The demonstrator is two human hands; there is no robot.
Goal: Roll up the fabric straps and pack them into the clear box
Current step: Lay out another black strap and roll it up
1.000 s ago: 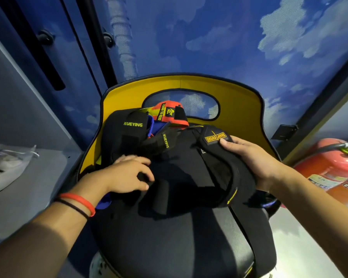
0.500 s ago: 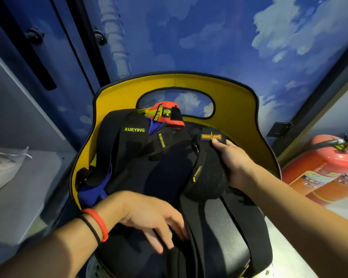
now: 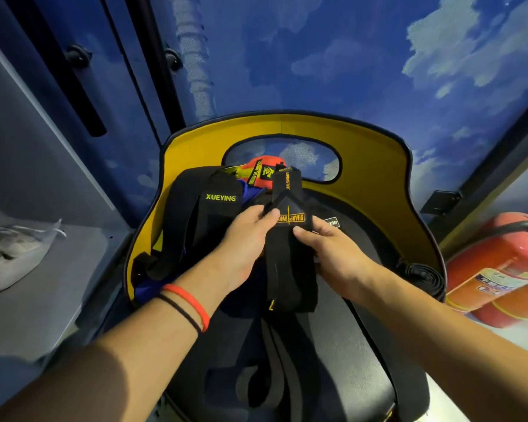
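The left hand (image 3: 245,239) and the right hand (image 3: 333,251) both pinch the upper part of a black strap (image 3: 290,257) with yellow letters, holding it above the chair (image 3: 375,166), where other straps (image 3: 201,208) lie in a pile on the seat.

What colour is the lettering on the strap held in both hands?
Yellow-gold, on a black strap; clearest in the head view.

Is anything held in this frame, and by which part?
The left hand and right hand pinch the black strap by its opposite edges, beside the yellow label.
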